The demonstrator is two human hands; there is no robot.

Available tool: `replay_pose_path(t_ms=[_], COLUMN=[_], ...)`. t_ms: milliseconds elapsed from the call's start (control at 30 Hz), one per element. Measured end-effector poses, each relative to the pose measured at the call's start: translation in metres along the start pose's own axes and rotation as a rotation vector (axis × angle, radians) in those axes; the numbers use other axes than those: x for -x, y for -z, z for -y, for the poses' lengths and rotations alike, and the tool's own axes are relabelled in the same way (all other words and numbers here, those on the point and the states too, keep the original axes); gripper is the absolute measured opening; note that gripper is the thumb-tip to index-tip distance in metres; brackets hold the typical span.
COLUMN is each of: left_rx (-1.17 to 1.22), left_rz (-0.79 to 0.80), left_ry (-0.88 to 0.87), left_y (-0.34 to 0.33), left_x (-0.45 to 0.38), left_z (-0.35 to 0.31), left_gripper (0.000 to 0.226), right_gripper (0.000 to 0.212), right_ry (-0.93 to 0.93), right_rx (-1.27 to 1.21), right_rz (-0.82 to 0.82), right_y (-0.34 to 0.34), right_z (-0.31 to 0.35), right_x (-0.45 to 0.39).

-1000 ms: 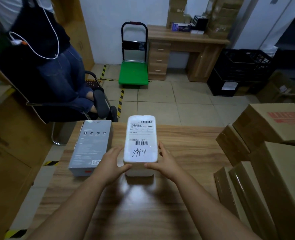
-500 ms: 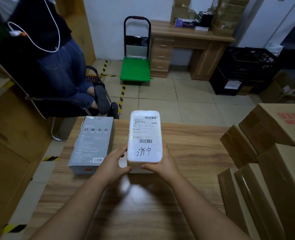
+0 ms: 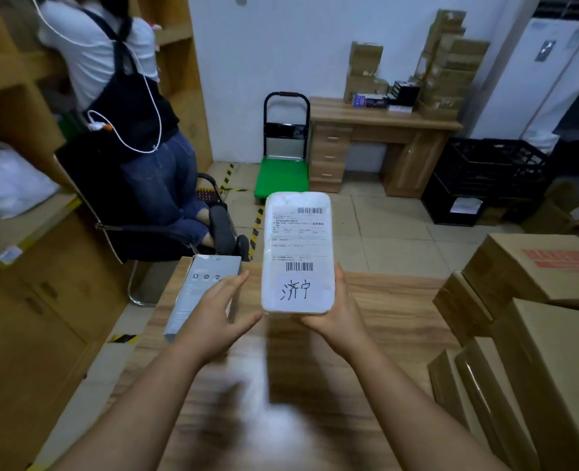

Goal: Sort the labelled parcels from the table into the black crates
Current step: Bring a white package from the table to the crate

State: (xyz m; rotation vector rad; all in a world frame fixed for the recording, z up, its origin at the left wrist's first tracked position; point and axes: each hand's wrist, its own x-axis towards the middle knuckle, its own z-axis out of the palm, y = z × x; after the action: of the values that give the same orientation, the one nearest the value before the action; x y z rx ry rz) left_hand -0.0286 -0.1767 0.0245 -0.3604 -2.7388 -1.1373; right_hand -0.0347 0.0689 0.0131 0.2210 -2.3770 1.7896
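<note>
While right hand (image 3: pixel 335 311) grips parcel (image 3: pixel 297 253) | left hand (image 3: pixel 218 317) spread | grey box (image 3: pixel 199 294) beneath.

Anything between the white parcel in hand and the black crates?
Nothing visible blocks the way. The right hand holds the white parcel above the table, the left hand open beside it. Open tiled floor leads to the black crates at far right, by the desk.
</note>
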Motion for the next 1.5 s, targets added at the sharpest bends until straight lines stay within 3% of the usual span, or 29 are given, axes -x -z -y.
replay_pose_path(t_ms=[133,467,800,1000,1200,1500], left_rx=[-0.087,-0.042,-0.03,-0.056,-0.19,-0.461], left_rz=[-0.055,-0.165,-0.273,-0.36,-0.516,-0.871], left_ry=[-0.07,-0.148,-0.122,0.004,0.202,0.601], left_y=[0.031,0.121,0.195,0.234,0.278,0.314], left_x=[0.014,0.087,0.198,0.252,0.314,0.458], left_z=[-0.023,-0.046,-0.033,-0.011,0.012,-0.008], left_gripper=[0.08,0.08,0.075,0.072,0.069,0.069], right_gripper=[0.111,0.1,0.123,0.125,0.099,0.104], right_ry=[0.085,0.298,0.279,0.337,0.471,0.603], right_rx=[0.007,-0.01,0.045,-0.009,-0.107,-0.331], right_rz=[0.01,0.014,0.045,0.183,0.36,0.839], right_y=[0.0,-0.044,-0.116,-0.171,-0.238,-0.349], right_z=[0.045,0.142,0.186,0.207,0.241,0.289], right_x=[0.007,0.067,0.137,0.149,0.15,0.192])
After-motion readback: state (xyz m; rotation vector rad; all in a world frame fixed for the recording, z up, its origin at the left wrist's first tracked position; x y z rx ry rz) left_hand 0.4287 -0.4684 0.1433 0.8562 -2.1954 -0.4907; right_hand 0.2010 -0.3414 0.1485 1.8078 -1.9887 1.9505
